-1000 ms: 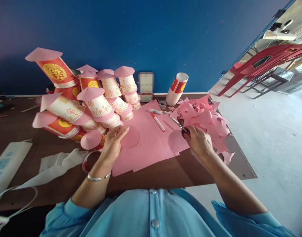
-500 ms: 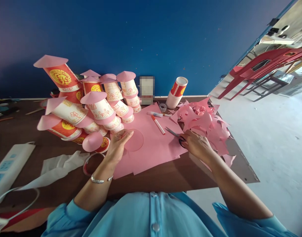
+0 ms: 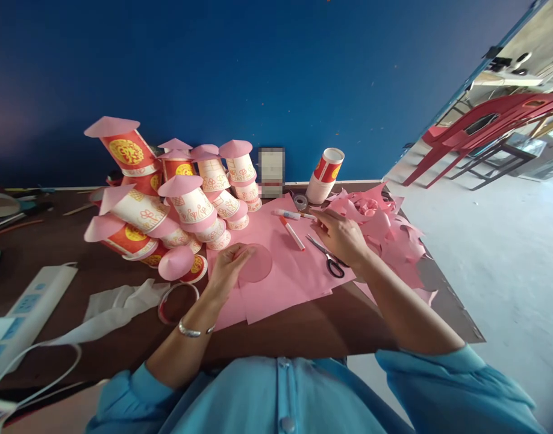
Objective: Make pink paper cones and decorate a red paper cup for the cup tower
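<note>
Left hand [image 3: 224, 276] clamps the pink disc [image 3: 259, 265] over the pink sheets [image 3: 283, 280]; your right hand [image 3: 344, 236], beyond the scissors [image 3: 335, 267], has the thin pen [image 3: 306, 215] just left of its fingers, closure on it I cannot tell.

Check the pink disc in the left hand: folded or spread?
Spread: the pink disc shows a broad round outline and no visible crease; its pinched edge is hidden by the left hand.
</note>
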### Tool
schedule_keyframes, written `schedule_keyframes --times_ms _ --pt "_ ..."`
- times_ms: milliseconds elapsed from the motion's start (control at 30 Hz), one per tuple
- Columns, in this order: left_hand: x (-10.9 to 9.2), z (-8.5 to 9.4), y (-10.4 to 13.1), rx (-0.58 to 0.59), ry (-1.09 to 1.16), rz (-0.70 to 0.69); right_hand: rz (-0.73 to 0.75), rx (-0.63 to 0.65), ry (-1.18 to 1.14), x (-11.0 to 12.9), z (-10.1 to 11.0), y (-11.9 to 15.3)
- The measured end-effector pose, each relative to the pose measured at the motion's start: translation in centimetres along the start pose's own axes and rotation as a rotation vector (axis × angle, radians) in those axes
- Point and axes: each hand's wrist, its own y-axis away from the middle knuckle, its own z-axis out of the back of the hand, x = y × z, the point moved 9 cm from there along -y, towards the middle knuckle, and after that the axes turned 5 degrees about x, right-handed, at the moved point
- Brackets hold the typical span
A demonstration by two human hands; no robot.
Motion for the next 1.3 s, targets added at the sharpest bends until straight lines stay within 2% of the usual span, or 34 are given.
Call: schedule_keyframes --times_ms 133,267,467,667,833,1100,1200,1300 --pt "-0.4 -0.1 0.0 0.012 -0.106 -0.019 0.039 0.096 0.232 1.2 -2.5 -4.2" --pt "-0.2 -0.7 -0.1 0.027 -0.12 -0.012 0.121 0.213 0.33 2.8 -4.6 -7.6" --pt "0.5 -1.2 -0.4 0.031 -0.067 0.014 0.155 0.198 0.316 4.4 -5.4 -11.8" --pt "0.7 -0.7 -0.6 0.009 -0.051 0.032 0.125 0.158 0.322 4.3 -5.7 -14.3" --pt "1.2 -0.7 -0.5 0.016 -0.034 0.058 0.111 0.15 0.33 3.8 -6.1 -14.8" --pt "1.1 -0.7 -0.7 0.017 -0.047 0.033 0.14 0.154 0.316 4.1 -6.3 -14.1" --pt "0.8 -0.7 -0.7 0.019 -0.05 0.013 0.15 0.129 0.295 4.4 -5.3 -13.0" --pt "0.4 -0.5 -0.5 0.023 -0.047 -0.003 0.138 0.083 0.254 4.6 -4.1 -10.5"
